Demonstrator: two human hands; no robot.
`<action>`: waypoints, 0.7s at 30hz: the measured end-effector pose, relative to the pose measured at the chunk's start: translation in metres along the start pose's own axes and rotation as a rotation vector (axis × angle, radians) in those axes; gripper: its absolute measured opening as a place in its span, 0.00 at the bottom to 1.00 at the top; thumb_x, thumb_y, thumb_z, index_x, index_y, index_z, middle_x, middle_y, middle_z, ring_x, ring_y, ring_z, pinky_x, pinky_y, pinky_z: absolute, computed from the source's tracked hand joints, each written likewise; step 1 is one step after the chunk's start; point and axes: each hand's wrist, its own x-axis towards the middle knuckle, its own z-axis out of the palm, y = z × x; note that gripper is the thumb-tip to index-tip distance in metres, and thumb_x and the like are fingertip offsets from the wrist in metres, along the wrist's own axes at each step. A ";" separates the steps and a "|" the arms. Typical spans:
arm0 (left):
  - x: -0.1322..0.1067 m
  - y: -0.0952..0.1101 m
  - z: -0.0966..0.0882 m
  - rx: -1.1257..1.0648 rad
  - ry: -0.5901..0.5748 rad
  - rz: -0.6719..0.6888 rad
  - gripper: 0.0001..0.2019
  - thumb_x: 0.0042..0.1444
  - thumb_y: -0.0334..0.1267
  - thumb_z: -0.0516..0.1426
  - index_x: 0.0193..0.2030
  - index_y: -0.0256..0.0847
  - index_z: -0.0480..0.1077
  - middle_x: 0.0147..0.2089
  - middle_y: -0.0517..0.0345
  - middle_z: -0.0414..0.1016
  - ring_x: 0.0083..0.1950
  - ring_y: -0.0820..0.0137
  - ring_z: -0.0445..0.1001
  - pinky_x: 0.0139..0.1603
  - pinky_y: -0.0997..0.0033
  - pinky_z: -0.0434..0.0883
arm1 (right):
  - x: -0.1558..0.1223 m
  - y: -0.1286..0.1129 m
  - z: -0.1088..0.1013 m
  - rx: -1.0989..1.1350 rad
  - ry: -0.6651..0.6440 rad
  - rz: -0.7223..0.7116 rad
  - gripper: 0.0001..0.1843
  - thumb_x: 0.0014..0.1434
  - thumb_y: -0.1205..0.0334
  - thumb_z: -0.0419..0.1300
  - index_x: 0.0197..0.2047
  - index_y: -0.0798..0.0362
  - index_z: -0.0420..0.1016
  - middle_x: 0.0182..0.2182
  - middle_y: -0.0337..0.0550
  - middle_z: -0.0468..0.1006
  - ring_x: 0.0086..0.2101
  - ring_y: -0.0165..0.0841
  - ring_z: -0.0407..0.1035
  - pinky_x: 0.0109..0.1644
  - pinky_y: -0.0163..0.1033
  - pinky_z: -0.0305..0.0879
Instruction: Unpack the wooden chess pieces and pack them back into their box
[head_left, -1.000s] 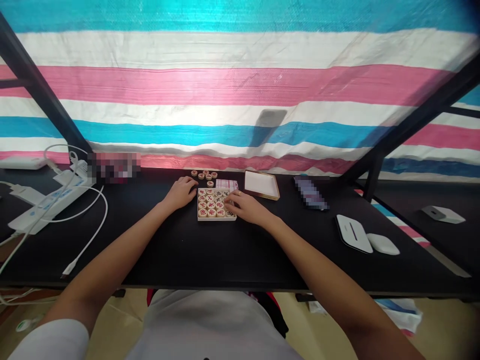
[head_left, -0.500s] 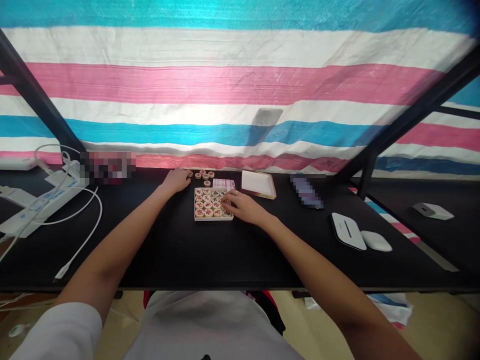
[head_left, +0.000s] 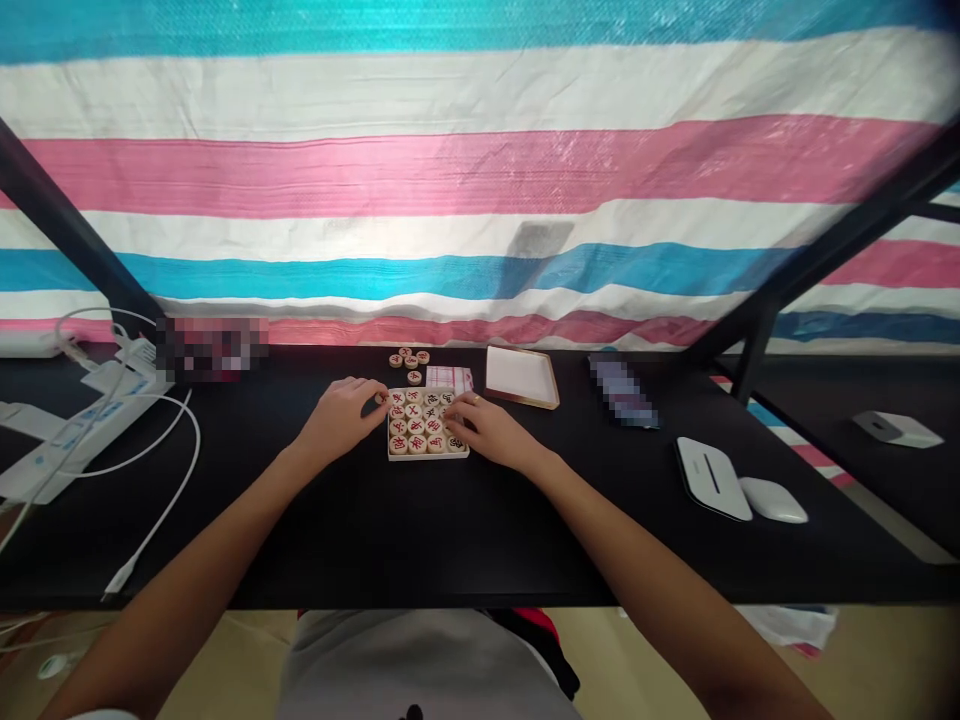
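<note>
A small shallow box (head_left: 427, 454) on the black table holds several round wooden chess pieces (head_left: 417, 424) with red and black characters. My left hand (head_left: 339, 416) is at the box's upper left corner, its fingers pinched on a chess piece (head_left: 383, 398). My right hand (head_left: 489, 431) rests at the box's right side, fingers spread loosely, fingertips touching the pieces there. Several loose pieces (head_left: 409, 360) lie just behind the box.
A folded checked sheet (head_left: 451, 377) and the box lid (head_left: 523, 377) lie behind the box. A blurred phone (head_left: 622, 391) and two white devices (head_left: 712, 478) (head_left: 772, 500) are on the right. A power strip (head_left: 90, 420) with white cables (head_left: 161, 470) is on the left. A striped tarp hangs behind.
My left hand reached back to the loose pieces, then returned to the box's corner with a piece. My right hand stayed at the box's right side.
</note>
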 end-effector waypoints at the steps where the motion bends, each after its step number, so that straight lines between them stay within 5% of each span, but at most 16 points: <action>1: -0.001 0.004 0.000 -0.049 0.028 0.017 0.10 0.61 0.43 0.51 0.39 0.42 0.70 0.39 0.57 0.77 0.41 0.66 0.72 0.47 0.64 0.66 | 0.000 0.000 0.000 0.006 0.002 -0.001 0.09 0.63 0.62 0.53 0.43 0.52 0.73 0.42 0.47 0.72 0.40 0.34 0.70 0.48 0.41 0.66; 10: -0.008 0.004 0.022 -0.075 -0.007 0.201 0.09 0.61 0.40 0.53 0.41 0.41 0.72 0.40 0.55 0.78 0.43 0.67 0.73 0.50 0.63 0.67 | 0.001 0.003 0.000 0.083 -0.007 0.032 0.09 0.63 0.62 0.52 0.44 0.50 0.72 0.43 0.47 0.72 0.41 0.34 0.70 0.48 0.40 0.67; 21: -0.009 -0.002 0.004 0.051 0.066 0.362 0.08 0.60 0.35 0.53 0.46 0.44 0.70 0.46 0.57 0.77 0.46 0.68 0.73 0.58 0.61 0.64 | 0.001 0.001 -0.001 0.113 -0.023 0.062 0.10 0.63 0.63 0.52 0.44 0.50 0.72 0.43 0.48 0.71 0.41 0.35 0.70 0.47 0.42 0.69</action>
